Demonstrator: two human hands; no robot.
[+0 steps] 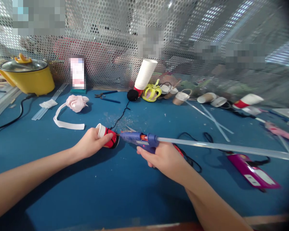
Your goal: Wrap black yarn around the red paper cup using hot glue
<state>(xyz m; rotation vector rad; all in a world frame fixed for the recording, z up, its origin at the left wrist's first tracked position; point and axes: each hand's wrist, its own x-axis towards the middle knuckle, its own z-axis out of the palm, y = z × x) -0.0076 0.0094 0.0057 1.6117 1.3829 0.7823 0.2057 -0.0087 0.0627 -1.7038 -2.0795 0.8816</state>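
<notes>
My left hand (92,143) is closed around a small red and white paper cup (107,136) lying on its side on the blue table (86,192). My right hand (165,158) grips a blue hot glue gun (141,140), its nozzle touching the cup's black base end. A long clear glue stick (219,147) juts out of the gun's back toward the right. A black string (121,117) runs from the cup toward the back.
A yellow pot (26,75) stands at the back left. A white ribbon with a pink fabric flower (75,103), pliers (107,95), a stack of white cups (144,75), a yellow crown (152,92), finished paper cups (207,98) and loose glue sticks (210,118) line the back. A purple tool (251,171) lies right.
</notes>
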